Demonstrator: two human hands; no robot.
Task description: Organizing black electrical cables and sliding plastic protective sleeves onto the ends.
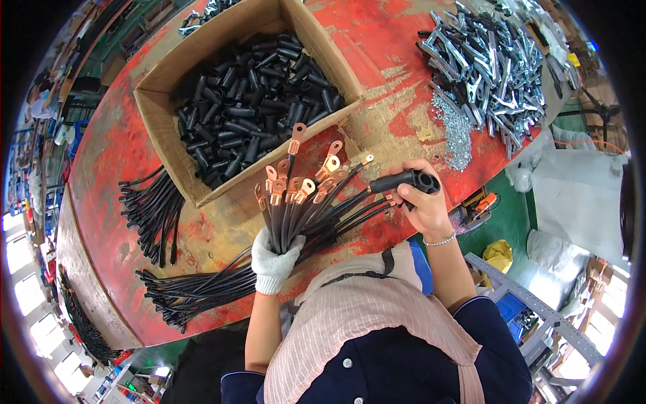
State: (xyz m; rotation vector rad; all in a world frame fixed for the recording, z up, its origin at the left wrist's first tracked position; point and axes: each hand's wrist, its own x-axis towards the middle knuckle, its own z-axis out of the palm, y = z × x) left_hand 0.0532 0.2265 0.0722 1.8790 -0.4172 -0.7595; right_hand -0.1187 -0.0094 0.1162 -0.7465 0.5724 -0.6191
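Just nearside of the cardboard box (158, 128), gloved left hand (274, 261) grips black cables (288, 225) with copper lugs (306, 188); bare right hand (429, 210) holds black sleeve (393, 182). Box contains similar tubes (252, 111); metal clamps (491, 74) right of it on red table (377, 34).

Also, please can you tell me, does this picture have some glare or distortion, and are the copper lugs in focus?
In the head view, fisheye distortion curves the outline of the red table; windows at lower left wash out to white; metal clamps show bright glints; copper lugs look reasonably sharp.
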